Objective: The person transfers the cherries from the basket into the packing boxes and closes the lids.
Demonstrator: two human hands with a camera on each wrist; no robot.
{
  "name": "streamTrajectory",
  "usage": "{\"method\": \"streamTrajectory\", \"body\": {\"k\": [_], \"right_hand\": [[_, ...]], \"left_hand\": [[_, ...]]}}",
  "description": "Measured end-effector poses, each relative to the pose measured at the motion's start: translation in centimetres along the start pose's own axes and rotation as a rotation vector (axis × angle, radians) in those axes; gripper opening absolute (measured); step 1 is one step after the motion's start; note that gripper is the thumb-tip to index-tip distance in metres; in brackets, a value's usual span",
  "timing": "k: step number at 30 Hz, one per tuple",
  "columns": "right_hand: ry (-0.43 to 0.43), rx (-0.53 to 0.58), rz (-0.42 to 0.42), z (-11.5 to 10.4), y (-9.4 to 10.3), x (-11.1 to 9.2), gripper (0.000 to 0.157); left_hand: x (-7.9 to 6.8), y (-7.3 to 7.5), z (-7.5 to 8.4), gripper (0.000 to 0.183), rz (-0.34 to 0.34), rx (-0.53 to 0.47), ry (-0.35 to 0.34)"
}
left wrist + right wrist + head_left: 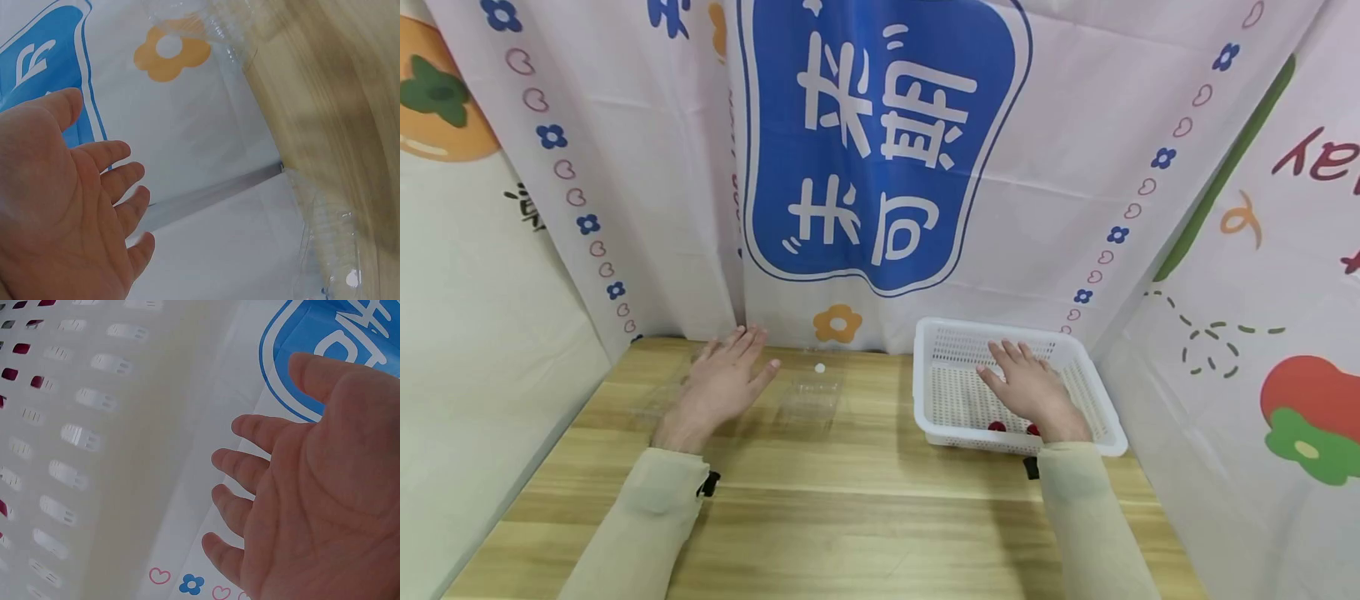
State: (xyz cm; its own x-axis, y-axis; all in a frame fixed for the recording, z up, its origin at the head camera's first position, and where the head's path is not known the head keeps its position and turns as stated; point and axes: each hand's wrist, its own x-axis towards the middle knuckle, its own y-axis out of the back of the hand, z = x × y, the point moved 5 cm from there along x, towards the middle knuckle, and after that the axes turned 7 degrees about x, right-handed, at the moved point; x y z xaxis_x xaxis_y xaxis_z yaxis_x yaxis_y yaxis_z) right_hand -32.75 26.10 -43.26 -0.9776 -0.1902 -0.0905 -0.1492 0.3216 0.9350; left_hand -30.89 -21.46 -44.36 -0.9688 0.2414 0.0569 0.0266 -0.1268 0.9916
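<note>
My left hand (721,379) hovers palm down with its fingers extended, at the table's back left. Beneath it, partly hidden, lies a clear plastic container (655,403); the left wrist view also catches a transparent container (331,250) at lower right. Another clear plastic box (811,402) stands just right of this hand. My right hand (1028,387) is spread over the white perforated basket (922,375), holding nothing. Small dark red objects (997,426) sit at the basket's near side, partly covered by that hand and wrist. Both palms are bare in the wrist views.
The wood-grain table (850,517) ends at the back against a hanging white cloth (1060,125) with a blue printed panel. More printed cloth (1240,275) encloses the right side, and a pale sheet (490,333) the left. The basket stands near the back right corner.
</note>
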Motion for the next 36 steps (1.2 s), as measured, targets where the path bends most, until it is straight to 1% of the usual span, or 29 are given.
{"method": "streamTrajectory", "body": {"k": [3,7,11,16,19,23,27,32,36], "right_hand": [[-0.001,0.004,-0.004,0.0,0.0,0.0,0.077],[-0.003,0.007,-0.014,0.1,0.1,0.0,0.077],[-0.001,0.008,-0.022,0.0,0.1,0.1,0.078],[0.010,0.012,-0.034,-0.3,0.2,0.2,0.078],[0.024,0.019,-0.045,-0.6,0.2,0.1,0.077],[0.048,0.028,-0.059,-0.7,0.1,0.1,0.076],[0.059,0.033,-0.068,-0.5,0.1,-0.1,0.076],[0.066,0.036,-0.083,-0.1,0.1,-0.3,0.076],[0.076,0.045,-0.096,0.2,0.2,-0.3,0.075]], "left_hand": [[0.2,-0.2,0.1,0.080,-0.007,0.000,-0.011],[0.6,-0.7,0.7,0.078,-0.017,-0.014,-0.046],[1.1,-1.3,1.4,0.075,-0.031,-0.050,-0.092],[1.6,-2.7,1.9,0.077,-0.099,-0.111,-0.159],[1.7,-3.5,1.9,0.079,-0.147,-0.107,-0.193],[1.7,-4.2,1.8,0.082,-0.197,-0.122,-0.218],[1.6,-4.9,1.8,0.087,-0.248,-0.165,-0.232],[1.9,-5.8,2.1,0.093,-0.276,-0.156,-0.282],[2.0,-6.2,2.2,0.096,-0.269,-0.095,-0.336]]}}
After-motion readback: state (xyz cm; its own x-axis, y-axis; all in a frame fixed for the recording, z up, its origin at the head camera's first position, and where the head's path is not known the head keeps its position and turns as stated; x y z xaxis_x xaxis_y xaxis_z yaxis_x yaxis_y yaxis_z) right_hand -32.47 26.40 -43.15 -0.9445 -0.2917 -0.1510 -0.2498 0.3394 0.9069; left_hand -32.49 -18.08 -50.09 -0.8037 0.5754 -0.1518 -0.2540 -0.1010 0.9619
